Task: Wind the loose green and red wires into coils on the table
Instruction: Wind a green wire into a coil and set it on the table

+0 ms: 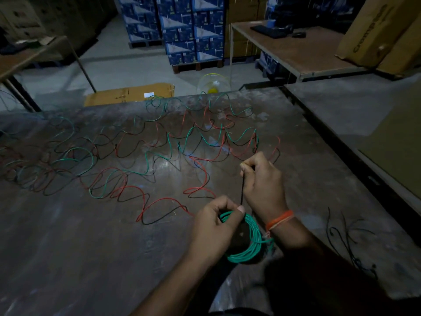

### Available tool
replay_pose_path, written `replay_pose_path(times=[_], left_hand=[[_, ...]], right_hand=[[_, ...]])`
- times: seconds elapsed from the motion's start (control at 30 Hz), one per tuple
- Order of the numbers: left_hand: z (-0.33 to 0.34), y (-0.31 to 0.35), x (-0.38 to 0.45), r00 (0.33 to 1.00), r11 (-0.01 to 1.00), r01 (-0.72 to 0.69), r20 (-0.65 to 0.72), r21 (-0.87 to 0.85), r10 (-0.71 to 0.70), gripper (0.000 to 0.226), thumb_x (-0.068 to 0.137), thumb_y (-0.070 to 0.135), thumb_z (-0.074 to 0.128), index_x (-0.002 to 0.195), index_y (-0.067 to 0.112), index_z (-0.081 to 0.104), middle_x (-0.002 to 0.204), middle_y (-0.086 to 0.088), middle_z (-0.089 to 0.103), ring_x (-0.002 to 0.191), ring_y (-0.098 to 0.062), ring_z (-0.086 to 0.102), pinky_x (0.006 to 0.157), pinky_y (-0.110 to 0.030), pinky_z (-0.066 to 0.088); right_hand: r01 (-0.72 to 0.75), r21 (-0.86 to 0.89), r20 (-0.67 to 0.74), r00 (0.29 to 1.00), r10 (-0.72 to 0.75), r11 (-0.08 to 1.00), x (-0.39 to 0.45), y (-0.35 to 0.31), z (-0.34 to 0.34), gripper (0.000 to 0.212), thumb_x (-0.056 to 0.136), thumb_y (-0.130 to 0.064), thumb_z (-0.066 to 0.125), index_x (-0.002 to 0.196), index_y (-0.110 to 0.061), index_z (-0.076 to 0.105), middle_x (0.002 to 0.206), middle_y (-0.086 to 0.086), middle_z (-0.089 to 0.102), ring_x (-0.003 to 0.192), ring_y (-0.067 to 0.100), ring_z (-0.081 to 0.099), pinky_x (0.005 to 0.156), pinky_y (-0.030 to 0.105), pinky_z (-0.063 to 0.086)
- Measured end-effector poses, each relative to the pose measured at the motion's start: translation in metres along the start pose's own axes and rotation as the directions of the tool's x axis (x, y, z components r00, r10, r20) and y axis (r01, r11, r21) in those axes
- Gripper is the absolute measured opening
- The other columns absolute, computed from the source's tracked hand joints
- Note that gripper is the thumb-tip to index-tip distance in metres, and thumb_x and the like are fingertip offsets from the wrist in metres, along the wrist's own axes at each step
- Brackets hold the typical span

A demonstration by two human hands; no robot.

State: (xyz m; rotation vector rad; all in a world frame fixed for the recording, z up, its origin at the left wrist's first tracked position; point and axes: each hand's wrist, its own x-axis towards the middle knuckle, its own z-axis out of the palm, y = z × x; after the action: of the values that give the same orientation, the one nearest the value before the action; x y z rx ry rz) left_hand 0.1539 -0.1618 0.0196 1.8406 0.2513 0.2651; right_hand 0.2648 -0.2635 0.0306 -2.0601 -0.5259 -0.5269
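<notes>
Head view: green coil (247, 238) is gripped by the left hand (213, 226) near the table's (68, 258) front edge, keeping the loops together. A wire strand (242, 190) is pinched taut by the right hand (262, 181), ready for another turn; loose wires (145, 156) are sprawled toward the far edge.

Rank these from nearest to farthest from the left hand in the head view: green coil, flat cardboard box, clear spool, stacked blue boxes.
1. green coil: in the left hand itself, near table edge.
2. flat cardboard box: on the floor past the table's far edge, left.
3. clear spool: beyond the far edge, centre; close to the cardboard, hard to separate.
4. stacked blue boxes: at the back.
</notes>
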Motion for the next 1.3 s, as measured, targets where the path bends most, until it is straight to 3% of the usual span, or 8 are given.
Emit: replay_pose_path(times=[0.1,0.23,0.33,0.47,0.73,0.87,1.03,1.3], left_hand=[[-0.002,0.011,-0.005,0.999,0.996,0.042,0.021,-0.073,-0.040,0.028,0.079,0.041,0.069,0.072,0.015,0.064,0.065,-0.003,0.063,0.064,-0.011,0.055,0.062,-0.038,0.046],[0.010,0.036,-0.055,0.890,0.951,0.214,0.445,-0.224,-0.095,0.013,0.084,0.019,0.073,0.073,0.018,0.068,0.059,0.003,0.063,0.054,-0.005,0.057,0.052,-0.020,0.044],[0.003,0.029,-0.026,0.988,0.960,0.132,0.115,-0.246,-0.106,0.013,0.082,0.025,0.072,0.070,0.023,0.069,0.062,0.004,0.064,0.060,-0.008,0.058,0.061,-0.025,0.046],[-0.010,0.021,0.018,0.982,0.964,0.045,-0.166,-0.261,-0.091,0.019,0.088,0.020,0.073,0.071,0.014,0.067,0.065,0.001,0.065,0.063,-0.009,0.055,0.063,-0.028,0.043],[-0.005,0.004,0.029,0.951,0.967,0.066,-0.277,-0.247,-0.136,0.017,0.089,0.020,0.072,0.073,0.015,0.069,0.073,-0.011,0.071,0.067,-0.014,0.061,0.068,-0.032,0.048],[-0.007,-0.003,0.031,0.920,0.975,0.048,-0.369,-0.219,-0.128,0.019,0.091,0.022,0.071,0.073,0.016,0.069,0.071,-0.006,0.071,0.067,-0.014,0.061,0.065,-0.030,0.047],[-0.007,-0.007,0.030,0.920,0.969,0.020,-0.375,-0.245,-0.114,0.016,0.089,0.032,0.069,0.079,0.020,0.069,0.071,-0.009,0.069,0.063,-0.014,0.053,0.063,-0.033,0.044],[-0.009,-0.013,0.031,0.889,0.917,0.071,-0.391,-0.391,-0.236,0.016,0.095,0.017,0.065,0.081,0.009,0.067,0.058,-0.004,0.058,0.049,-0.007,0.048,0.049,-0.021,0.040]], right_hand=[[-0.085,-0.046,0.056,0.995,0.088,0.995,0.002,0.006,0.003,0.006,0.091,-0.008,0.060,0.085,-0.009,0.058,0.075,0.006,0.066,0.072,0.023,0.062,0.062,0.027,0.037],[-0.442,-0.024,0.060,0.895,0.443,0.897,0.035,0.042,-0.021,0.011,0.093,-0.008,0.063,0.082,-0.011,0.065,0.082,0.007,0.073,0.082,0.026,0.068,0.067,0.024,0.037],[-0.402,0.062,0.202,0.901,0.383,0.914,0.046,0.042,-0.057,0.018,0.096,-0.014,0.063,0.079,-0.018,0.061,0.071,-0.002,0.071,0.062,0.007,0.064,0.061,0.024,0.047],[-0.379,0.177,0.304,0.899,0.316,0.908,0.020,0.019,-0.069,0.016,0.097,-0.020,0.064,0.082,-0.016,0.064,0.072,0.001,0.073,0.060,0.007,0.062,0.060,0.026,0.048],[-0.337,0.256,0.391,0.893,0.222,0.906,-0.023,0.013,-0.058,0.019,0.093,-0.030,0.070,0.081,-0.016,0.066,0.060,0.007,0.056,0.054,0.008,0.045,0.053,0.031,0.038],[-0.328,0.199,0.402,0.887,0.229,0.923,-0.034,-0.001,-0.055,0.014,0.089,-0.026,0.075,0.080,-0.017,0.071,0.064,0.002,0.070,0.054,0.006,0.059,0.054,0.021,0.046],[-0.520,0.300,0.526,0.790,0.316,0.800,-0.047,-0.009,-0.031,0.007,0.094,-0.017,0.070,0.091,-0.014,0.076,0.081,0.001,0.078,0.072,0.015,0.073,0.069,0.034,0.055],[-0.657,0.538,0.539,0.750,0.384,0.529,-0.048,0.008,-0.023,0.015,0.094,0.003,0.062,0.092,-0.005,0.074,0.081,0.004,0.076,0.071,0.005,0.067,0.066,0.014,0.052]])
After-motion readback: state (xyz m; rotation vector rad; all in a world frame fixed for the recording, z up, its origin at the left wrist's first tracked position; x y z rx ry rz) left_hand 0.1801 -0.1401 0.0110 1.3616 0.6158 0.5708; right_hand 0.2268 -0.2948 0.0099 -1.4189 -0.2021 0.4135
